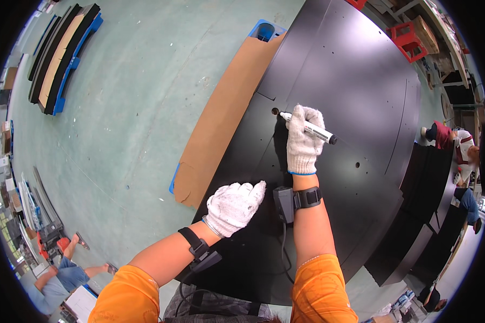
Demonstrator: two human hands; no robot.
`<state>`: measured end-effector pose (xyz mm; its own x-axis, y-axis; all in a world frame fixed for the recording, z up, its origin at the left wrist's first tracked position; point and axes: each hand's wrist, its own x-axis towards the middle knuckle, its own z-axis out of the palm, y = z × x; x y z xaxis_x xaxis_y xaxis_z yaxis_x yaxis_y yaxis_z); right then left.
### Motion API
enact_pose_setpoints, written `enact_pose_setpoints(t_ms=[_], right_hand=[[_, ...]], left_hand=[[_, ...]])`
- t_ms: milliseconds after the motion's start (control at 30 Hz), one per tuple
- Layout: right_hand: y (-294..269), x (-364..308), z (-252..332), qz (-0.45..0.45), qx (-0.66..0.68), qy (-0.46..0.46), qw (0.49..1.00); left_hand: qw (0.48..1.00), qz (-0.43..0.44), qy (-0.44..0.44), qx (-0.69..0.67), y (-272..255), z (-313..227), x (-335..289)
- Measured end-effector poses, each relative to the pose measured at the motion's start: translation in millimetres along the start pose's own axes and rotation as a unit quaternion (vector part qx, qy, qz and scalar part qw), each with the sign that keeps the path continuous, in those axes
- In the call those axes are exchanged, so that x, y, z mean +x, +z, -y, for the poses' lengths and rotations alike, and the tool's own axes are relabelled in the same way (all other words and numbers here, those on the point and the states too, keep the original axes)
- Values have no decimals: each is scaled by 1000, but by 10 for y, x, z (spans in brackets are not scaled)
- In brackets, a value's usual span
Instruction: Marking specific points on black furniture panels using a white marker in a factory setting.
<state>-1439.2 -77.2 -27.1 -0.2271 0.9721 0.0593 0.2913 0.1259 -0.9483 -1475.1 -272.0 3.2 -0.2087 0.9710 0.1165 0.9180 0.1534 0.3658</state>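
Note:
A large glossy black panel point(334, 81) lies before me. My right hand point(304, 140), in a white knit glove, is closed round a white marker pen point(319, 131) with a dark rear end. The pen's tip points left, close beside a small round hole point(275, 111) in the panel; whether it touches the surface I cannot tell. Over the panel's near left part is my left hand point(234, 209), gloved too. Its fingers are curled together, and whatever may be inside them is hidden.
Brown cardboard point(221, 121) on a blue pallet point(265, 30) runs along the panel's left edge. Another blue pallet point(64, 83) carries stacked boards at far left. Red stools point(407, 40) stand at upper right. Other people are at lower left point(64, 277) and right point(463, 145).

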Motion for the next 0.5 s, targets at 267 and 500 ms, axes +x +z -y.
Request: enact_pose_setpoints(t_ms=[267, 500], right_hand=[[6, 4, -8, -9, 15, 8, 1000], [-17, -19, 53, 24, 10, 53, 998]], left_hand=[[1000, -2, 1, 2, 10, -7, 1], [1000, -3, 1, 5, 16, 14, -8]])
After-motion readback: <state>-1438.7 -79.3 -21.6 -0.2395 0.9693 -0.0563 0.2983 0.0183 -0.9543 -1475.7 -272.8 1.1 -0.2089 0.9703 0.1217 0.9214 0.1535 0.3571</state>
